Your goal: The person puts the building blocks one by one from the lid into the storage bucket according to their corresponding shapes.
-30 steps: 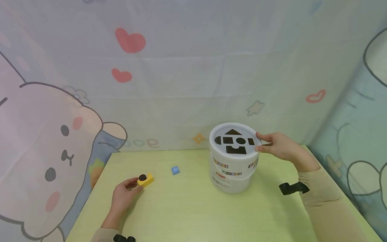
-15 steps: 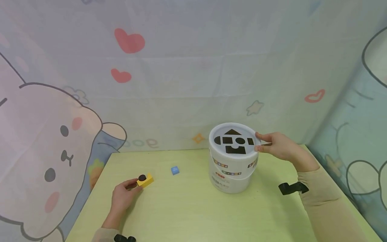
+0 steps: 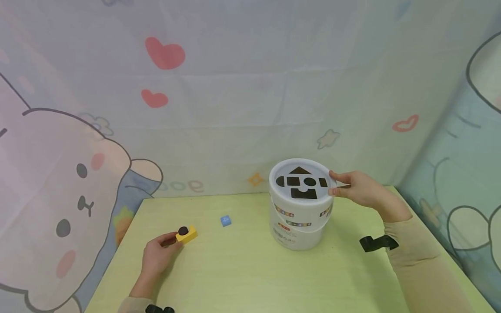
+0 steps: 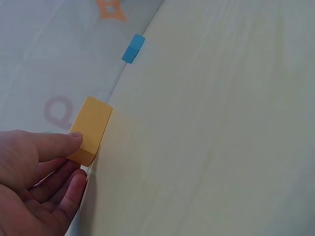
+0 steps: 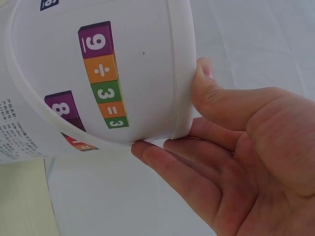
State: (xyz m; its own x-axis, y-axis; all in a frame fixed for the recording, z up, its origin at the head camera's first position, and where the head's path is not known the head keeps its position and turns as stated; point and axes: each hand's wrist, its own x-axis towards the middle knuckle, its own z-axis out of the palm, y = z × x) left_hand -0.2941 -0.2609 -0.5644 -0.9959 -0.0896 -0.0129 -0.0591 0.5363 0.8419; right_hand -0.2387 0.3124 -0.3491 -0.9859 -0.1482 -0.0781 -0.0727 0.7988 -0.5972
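Note:
My left hand (image 3: 156, 256) pinches a yellow block (image 3: 187, 235) between thumb and fingers, close over the table. A dark round spot shows on the block's upper side in the head view; in the left wrist view, the yellow block (image 4: 93, 129) shows a plain face under the thumb. Beyond it on the table lies a small blue block (image 3: 225, 221). To the right stands an upright white bucket (image 3: 299, 237) with a lid (image 3: 282, 195) that has several dark shaped openings. My right hand (image 3: 360, 189) grips the lid's right edge, thumb on top and fingers against the side (image 5: 182, 157).
The yellow-green table (image 3: 242, 278) ends at a patterned cloth backdrop (image 3: 235, 95) behind, and more cloth (image 3: 458, 174) stands along the right. Coloured number stickers (image 5: 105, 73) run around the bucket's wall.
Both hands keep their hold and nearly the same place. The whole head view has shifted only slightly.

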